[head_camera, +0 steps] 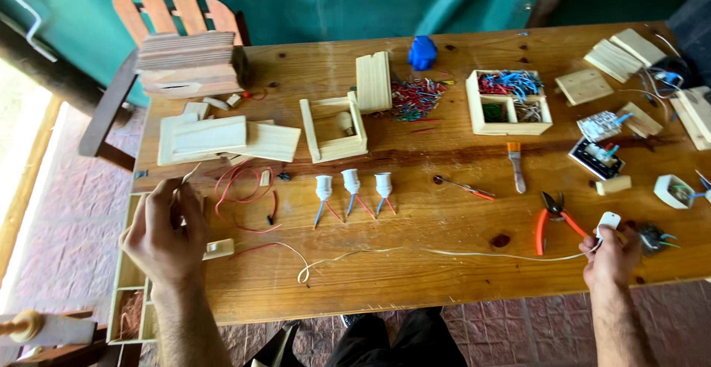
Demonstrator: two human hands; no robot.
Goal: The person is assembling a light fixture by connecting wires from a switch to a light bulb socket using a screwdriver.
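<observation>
My left hand [167, 234] is at the table's left front edge, fingers pinched on the thin end of a pale wire that sticks up by the thumb. My right hand [611, 256] is at the right front edge, closed on a small white plug [609, 221] at the other end of that pale cord [385, 252]. The cord lies stretched along the front of the wooden table [444, 211] with a loop near its left part. A red wire [244, 200] is coiled beside my left hand, and a small wooden block [220, 248] lies just right of it.
Three white lamp sockets [353, 185] lie mid-table. Orange-handled pliers [552, 222], a small brush [516, 167], a screwdriver [463, 186], a wooden tray of wires [509, 102], a small wooden frame [333, 126], planks [222, 139], a blue object [423, 52] and switch parts [596, 156] are spread about.
</observation>
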